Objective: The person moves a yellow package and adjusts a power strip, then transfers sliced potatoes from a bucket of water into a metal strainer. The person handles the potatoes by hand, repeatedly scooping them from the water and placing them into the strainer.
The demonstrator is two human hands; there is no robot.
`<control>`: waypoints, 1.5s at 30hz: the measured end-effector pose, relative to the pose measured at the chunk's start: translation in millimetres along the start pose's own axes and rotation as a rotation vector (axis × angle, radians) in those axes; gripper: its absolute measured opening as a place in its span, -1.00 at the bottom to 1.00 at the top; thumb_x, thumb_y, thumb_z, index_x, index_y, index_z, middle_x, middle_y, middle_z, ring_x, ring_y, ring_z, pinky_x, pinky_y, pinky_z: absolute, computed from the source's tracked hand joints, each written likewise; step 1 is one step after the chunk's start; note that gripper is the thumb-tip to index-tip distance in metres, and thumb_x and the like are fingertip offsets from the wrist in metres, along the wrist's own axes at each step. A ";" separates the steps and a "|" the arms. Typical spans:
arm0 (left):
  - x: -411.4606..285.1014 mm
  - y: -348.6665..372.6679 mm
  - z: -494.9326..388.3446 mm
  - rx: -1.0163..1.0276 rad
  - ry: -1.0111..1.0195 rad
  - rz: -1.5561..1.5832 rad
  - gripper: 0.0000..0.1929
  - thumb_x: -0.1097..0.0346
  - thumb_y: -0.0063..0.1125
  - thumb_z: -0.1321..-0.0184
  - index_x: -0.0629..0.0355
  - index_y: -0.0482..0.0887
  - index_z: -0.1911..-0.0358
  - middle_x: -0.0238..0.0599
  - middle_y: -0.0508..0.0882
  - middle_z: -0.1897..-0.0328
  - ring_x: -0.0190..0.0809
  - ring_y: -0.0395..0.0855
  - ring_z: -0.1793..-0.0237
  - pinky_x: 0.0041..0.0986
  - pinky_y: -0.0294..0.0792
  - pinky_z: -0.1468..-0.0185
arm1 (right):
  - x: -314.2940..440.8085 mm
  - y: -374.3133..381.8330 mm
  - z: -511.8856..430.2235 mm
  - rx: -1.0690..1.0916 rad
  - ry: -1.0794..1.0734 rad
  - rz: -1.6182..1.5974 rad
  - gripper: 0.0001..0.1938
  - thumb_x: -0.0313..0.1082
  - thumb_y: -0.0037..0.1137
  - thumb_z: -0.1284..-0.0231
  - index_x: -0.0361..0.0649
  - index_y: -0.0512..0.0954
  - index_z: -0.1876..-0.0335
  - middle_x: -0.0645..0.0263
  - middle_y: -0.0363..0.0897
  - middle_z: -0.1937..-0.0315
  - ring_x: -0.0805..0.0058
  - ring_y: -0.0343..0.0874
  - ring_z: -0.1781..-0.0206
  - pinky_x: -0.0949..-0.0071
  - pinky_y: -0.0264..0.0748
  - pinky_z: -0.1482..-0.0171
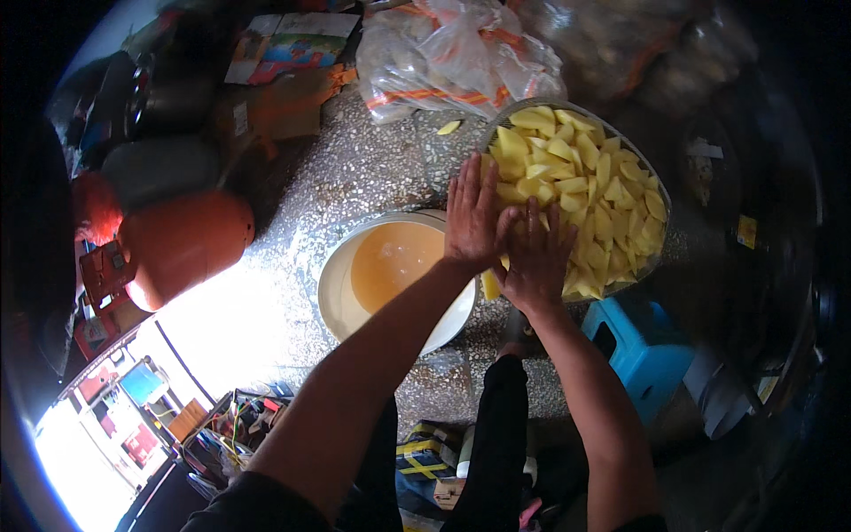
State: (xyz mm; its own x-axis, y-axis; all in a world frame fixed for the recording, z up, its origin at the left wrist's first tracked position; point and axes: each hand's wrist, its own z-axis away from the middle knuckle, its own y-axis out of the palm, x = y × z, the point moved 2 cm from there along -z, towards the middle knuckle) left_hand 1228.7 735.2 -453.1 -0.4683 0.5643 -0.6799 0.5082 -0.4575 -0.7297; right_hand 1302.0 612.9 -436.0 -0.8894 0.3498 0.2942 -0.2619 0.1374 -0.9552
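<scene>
A large round mesh basket (655, 271) heaped with peeled, cut potato pieces (602, 199) stands at the upper right of the floor. My left hand (473, 216) lies with fingers stretched out at the basket's left edge. Beside it, my right hand (537, 256) rests palm down over the near left part of the potatoes, its fingers spread. The two hands touch or overlap at the thumbs. Neither shows anything gripped, though the palms are hidden. Left of the basket, below my left forearm, is a pale round bucket (336, 292) with cloudy orange-brown liquid (392, 259).
A blue plastic stool (641, 352) stands just below the basket. Plastic bags (459, 60) lie beyond it, near a loose potato piece (449, 127). An orange gas cylinder (189, 243) lies at left, with cardboard (282, 106) above. A taped box (429, 452) is near my legs.
</scene>
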 end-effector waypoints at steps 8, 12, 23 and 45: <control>-2.3 -19.8 95.2 -0.053 -0.247 0.089 -0.32 0.30 0.10 -0.25 0.36 0.17 -0.43 0.31 0.14 -0.49 0.32 0.14 -0.47 -0.04 0.09 -0.46 | 14.5 -21.8 29.1 0.002 -0.016 0.055 -0.34 0.25 -0.21 -0.38 0.04 0.29 -0.46 -0.07 -0.01 -0.53 -0.19 0.01 -0.54 -0.47 -0.23 -0.40; -25.4 -12.1 123.2 -0.024 -0.422 0.129 -0.37 0.40 0.17 -0.15 0.27 0.31 -0.34 0.29 0.29 -0.38 0.31 0.30 -0.35 -0.02 0.23 -0.37 | 8.2 -17.0 62.5 0.067 -0.053 0.111 -0.32 0.31 -0.27 -0.39 0.05 0.27 -0.47 -0.08 0.00 -0.52 -0.17 0.02 -0.54 -0.48 -0.22 -0.40; -47.0 -19.7 155.4 0.292 -0.565 0.295 -0.70 0.25 0.14 -0.19 0.06 0.61 -0.01 -0.07 0.62 -0.04 0.12 0.65 0.05 -0.13 0.54 -0.02 | 47.9 -48.3 37.3 -0.025 0.086 0.017 -0.43 -0.32 0.14 -0.11 -0.22 0.39 -0.31 -0.15 0.21 -0.40 -0.19 0.23 -0.42 -0.19 0.14 -0.37; 81.0 -194.1 235.9 0.605 -0.696 0.474 -0.45 0.16 0.29 -0.12 0.09 0.50 -0.21 -0.07 0.64 0.15 0.08 0.65 0.15 -0.13 0.51 0.09 | 13.8 341.0 -277.4 0.545 -0.100 0.398 -0.82 -0.40 -0.07 -0.27 -0.09 0.59 0.14 0.11 0.60 0.03 0.03 0.60 -0.05 0.06 0.54 -0.03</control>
State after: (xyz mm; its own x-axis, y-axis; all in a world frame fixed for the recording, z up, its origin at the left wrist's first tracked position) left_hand 921.6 707.6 -383.6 -0.7266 -0.1975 -0.6581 0.3911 -0.9064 -0.1597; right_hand 1304.3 921.6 -749.2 -0.9807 0.1857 -0.0615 -0.0359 -0.4798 -0.8766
